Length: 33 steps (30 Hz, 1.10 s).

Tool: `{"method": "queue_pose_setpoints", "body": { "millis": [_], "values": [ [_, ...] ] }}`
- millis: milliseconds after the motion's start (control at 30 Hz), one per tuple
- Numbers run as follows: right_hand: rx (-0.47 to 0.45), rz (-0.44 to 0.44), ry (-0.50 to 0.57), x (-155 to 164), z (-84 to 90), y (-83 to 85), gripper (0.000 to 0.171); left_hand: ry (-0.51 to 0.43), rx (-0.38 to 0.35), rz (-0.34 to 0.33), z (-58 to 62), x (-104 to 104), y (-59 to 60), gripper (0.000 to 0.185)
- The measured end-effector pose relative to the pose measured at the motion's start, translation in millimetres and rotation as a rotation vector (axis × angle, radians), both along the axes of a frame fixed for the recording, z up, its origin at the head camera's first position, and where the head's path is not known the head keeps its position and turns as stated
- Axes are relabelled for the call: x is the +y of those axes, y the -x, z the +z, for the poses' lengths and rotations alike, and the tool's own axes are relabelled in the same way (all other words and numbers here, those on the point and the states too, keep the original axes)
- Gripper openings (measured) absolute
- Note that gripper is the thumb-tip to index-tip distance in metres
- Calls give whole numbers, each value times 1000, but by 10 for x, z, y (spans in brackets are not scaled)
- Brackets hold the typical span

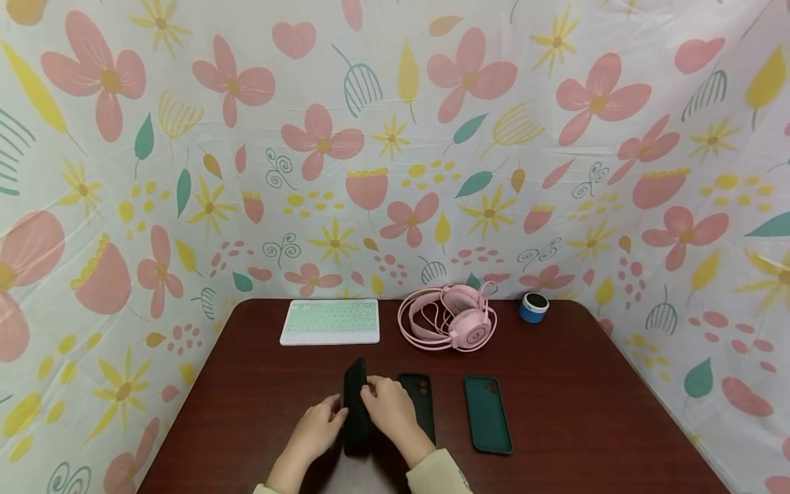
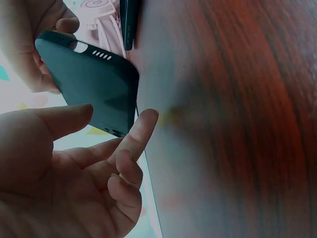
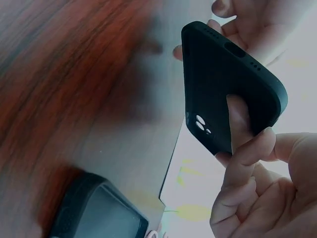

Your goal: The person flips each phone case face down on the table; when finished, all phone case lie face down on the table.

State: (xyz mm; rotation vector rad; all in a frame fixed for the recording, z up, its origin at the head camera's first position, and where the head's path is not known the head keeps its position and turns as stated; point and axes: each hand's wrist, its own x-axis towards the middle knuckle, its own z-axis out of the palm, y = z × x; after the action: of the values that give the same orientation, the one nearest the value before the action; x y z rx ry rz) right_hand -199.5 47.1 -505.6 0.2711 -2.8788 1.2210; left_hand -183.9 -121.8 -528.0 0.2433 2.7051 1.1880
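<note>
A black phone case (image 1: 356, 412) stands on edge between the hands, with light showing through its camera cutouts in the right wrist view. My right hand (image 1: 390, 405) pinches it near the camera end, one finger lying across its face. At the opposite side is my left hand (image 1: 316, 429); its thumb (image 2: 74, 119) overlaps the case's face while a finger passes behind the edge, and the other fingers spread loosely. Beside the right hand lies a second black phone case (image 1: 423, 405), partly covered by that hand and forearm. Farther right is a dark green phone case (image 1: 487, 415), inner side up.
At the back of the brown table (image 1: 574, 405) sit a white keyboard (image 1: 331, 322) with green keys, pink headphones (image 1: 472, 328) and a small blue cylindrical speaker (image 1: 533, 308). A flower-patterned cloth (image 1: 395, 171) hangs behind and along both sides.
</note>
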Motion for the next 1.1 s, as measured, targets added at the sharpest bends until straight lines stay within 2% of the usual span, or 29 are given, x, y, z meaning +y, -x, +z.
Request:
{"method": "queue_pose_setpoints", "body": {
  "millis": [300, 700, 900, 1100],
  "values": [
    [-42, 14, 68, -10, 29, -4, 36, -63, -15, 41, -39, -11, -12, 72],
    [-34, 30, 88, 18, 22, 7, 35, -112, -13, 58, 14, -62, -9, 71],
    [4, 10, 33, 24, -29, 15, 34, -100, 29, 71, 7, -81, -9, 67],
    [2, 4, 39, 34, -63, 20, 37, -84, 91, 95, 60, -87, -24, 62]
  ]
}}
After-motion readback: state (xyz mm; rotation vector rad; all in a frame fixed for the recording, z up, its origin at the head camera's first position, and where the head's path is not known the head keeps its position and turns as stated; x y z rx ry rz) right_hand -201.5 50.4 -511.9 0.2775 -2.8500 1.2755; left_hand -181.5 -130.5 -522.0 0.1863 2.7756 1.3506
